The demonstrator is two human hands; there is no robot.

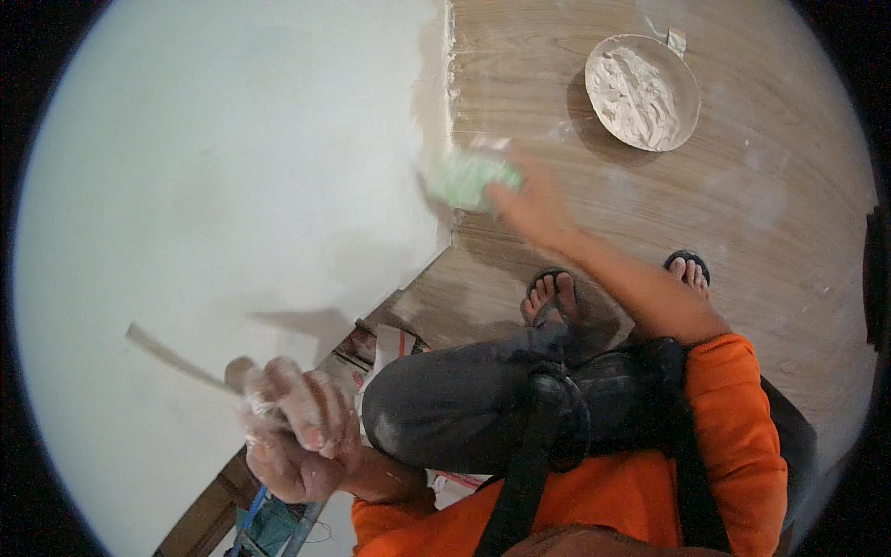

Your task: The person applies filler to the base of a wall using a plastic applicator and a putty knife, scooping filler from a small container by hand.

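Observation:
My right hand is closed on a pale green cloth or sponge, smeared by motion. It meets the foot of the white wall, where a strip of beige filler runs along the joint with the wood-grain floor. Off to the lower left, my left hand grips what looks like a putty knife, its thin flat blade pointing toward the wall. White paste coats those fingers. On the floor at the far right, a round bowl holds whitish putty.
Between my bent knee and the wall's lower corner, several odds and ends are crowded together. A blue-and-teal object lies at the lower left. My sandalled feet rest on the floor, which bears whitish smudges.

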